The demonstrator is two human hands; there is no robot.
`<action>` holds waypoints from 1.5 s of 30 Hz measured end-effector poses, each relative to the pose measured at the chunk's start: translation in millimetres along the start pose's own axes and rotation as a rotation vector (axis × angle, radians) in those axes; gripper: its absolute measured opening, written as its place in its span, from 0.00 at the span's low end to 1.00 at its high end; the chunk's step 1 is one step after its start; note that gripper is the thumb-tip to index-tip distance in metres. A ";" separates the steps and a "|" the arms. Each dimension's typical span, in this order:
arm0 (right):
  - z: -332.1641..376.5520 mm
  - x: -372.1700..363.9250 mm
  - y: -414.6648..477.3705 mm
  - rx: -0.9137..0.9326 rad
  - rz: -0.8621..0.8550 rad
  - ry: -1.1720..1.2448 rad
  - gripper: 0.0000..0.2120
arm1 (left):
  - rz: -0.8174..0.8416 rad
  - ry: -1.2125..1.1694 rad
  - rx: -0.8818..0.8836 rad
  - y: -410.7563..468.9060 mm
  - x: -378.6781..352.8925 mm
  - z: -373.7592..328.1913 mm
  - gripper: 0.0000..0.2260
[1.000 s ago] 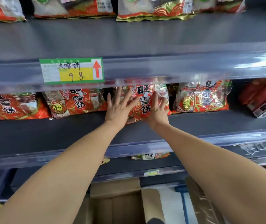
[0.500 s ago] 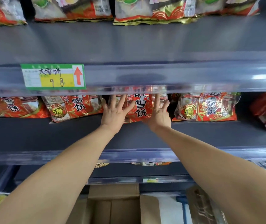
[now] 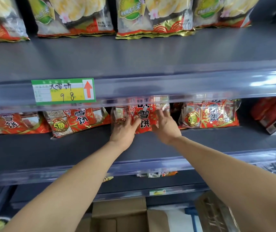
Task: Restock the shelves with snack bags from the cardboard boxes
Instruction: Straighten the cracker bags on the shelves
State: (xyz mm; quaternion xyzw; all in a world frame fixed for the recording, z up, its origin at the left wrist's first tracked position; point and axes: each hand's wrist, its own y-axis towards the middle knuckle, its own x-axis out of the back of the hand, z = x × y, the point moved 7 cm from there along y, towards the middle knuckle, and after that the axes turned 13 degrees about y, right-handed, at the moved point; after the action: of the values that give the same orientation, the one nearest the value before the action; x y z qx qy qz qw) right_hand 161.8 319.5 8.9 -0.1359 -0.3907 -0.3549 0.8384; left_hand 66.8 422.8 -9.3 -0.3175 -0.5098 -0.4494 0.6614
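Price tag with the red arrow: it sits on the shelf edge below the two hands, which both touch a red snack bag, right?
Not quite. The head view shows the price tag on the shelf edge above the left hand and right hand, not below them. Both hands do touch the red snack bag.

Left hand (image 3: 125,130) and right hand (image 3: 165,126) reach forward, fingers extended

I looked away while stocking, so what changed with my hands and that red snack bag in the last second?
Both hands slid down the red snack bag toward its bottom edge. On the left hand, the fingers, spread wide before, are now drawn together, though blurred. The right hand keeps its fingers on the bag's right side. The bag stays on the middle shelf; neighbouring bags unmoved.
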 end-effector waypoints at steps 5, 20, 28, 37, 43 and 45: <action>3.9 -28.4 -1.3 -0.131 0.218 0.023 0.32 | 0.221 -0.205 0.002 -1.4 -27.5 25.1 0.36; 42.1 -79.1 4.7 -0.294 0.236 -0.001 0.40 | 0.105 -0.541 0.713 -66.8 -61.5 196.8 0.21; 41.4 -89.0 8.8 -0.356 0.169 -0.077 0.40 | 0.177 -0.560 0.585 -50.3 -88.7 234.5 0.21; 42.7 -95.6 11.0 -0.471 0.302 -0.216 0.49 | 0.139 -0.520 0.552 -58.1 -69.7 219.5 0.16; 40.0 -95.6 8.5 -0.484 0.311 -0.146 0.47 | 0.185 -0.527 0.344 -53.8 -51.9 177.8 0.18; 40.3 -92.3 7.8 -0.473 0.322 -0.121 0.46 | 0.214 -0.524 0.269 -53.3 -49.5 163.6 0.19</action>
State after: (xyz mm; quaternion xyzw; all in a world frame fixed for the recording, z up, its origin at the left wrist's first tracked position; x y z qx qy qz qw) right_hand 103.8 390.5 -33.6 -0.4088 -0.3196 -0.2898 0.8042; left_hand -49.5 558.9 -13.2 -0.3840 -0.6813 -0.2085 0.5873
